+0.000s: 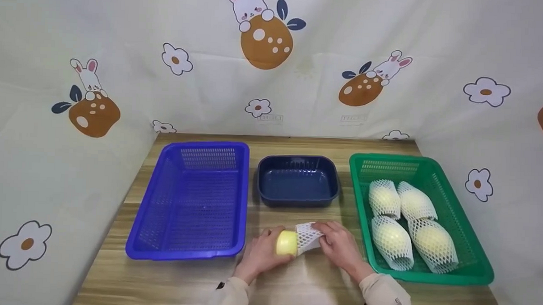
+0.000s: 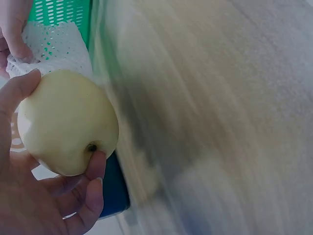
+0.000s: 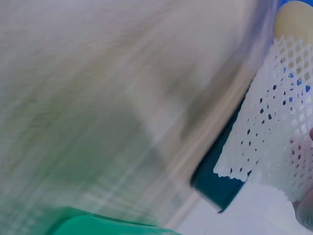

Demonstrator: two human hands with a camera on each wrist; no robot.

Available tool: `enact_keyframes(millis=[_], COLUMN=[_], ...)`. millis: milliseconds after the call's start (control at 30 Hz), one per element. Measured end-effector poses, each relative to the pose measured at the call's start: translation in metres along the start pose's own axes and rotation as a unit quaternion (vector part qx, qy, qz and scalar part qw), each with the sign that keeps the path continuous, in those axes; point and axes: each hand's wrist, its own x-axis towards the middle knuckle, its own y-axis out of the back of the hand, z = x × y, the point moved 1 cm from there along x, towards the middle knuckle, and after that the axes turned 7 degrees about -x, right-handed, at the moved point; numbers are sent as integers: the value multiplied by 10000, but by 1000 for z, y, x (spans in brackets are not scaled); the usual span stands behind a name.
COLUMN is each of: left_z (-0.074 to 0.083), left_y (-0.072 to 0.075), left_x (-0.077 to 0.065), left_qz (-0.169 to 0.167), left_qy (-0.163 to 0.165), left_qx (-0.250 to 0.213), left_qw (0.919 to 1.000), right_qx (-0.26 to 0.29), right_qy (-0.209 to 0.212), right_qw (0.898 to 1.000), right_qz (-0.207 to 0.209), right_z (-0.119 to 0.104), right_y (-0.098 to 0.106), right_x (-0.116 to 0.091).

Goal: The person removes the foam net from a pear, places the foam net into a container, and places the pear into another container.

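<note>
My left hand (image 1: 264,251) grips a pale yellow, apple-like fruit (image 1: 287,243). In the left wrist view the thumb lies over the top of the fruit (image 2: 68,122) and curled fingers support it near a dark dimple. A white foam mesh sleeve (image 1: 308,237) stretches from the fruit's right side to my right hand (image 1: 339,245), which pinches its far end. Most of the fruit is outside the mesh (image 3: 274,117); in the right wrist view only its edge touches or lies just within the sleeve's opening. The right fingers are mostly cut off in that view.
A blue basket (image 1: 242,201) stands on the left of the wooden table (image 1: 303,289). Behind the hands is a dark blue basin (image 1: 297,203). At the right, a green basket (image 1: 434,279) holds several mesh-wrapped fruits (image 1: 391,240). Patterned cloth (image 1: 318,95) hangs around the table.
</note>
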Motion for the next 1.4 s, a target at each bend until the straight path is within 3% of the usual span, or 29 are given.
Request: enact_keyframes(millis=[333,500,600,967,1200,1400], left_z=[23,28,26,-7,-38,-55], left_y=[42,68,82,117,125,126], left_x=[-13,-13,-10,4,12,14], left_qz=[347,723,845,1174,1030,877], left_qy=[-210,-361,-281,498,1152,1453], left_qx=[176,118,201,444,547,653], left_qw=[9990,9967,9958,9908,9865,9833], right_qx=[20,46,18,-539,-804,-1008], right_qy=[29,137,208,199,159,-40], right_qw=[9997,9988,9976,9969,9959,9946], right_qz=[230,476,660,538,384,253], right_z=[-11,-12,-10,7,15,25], right_y=[22,37,44,48,39,28], right_x=[27,48,60,90,105,112])
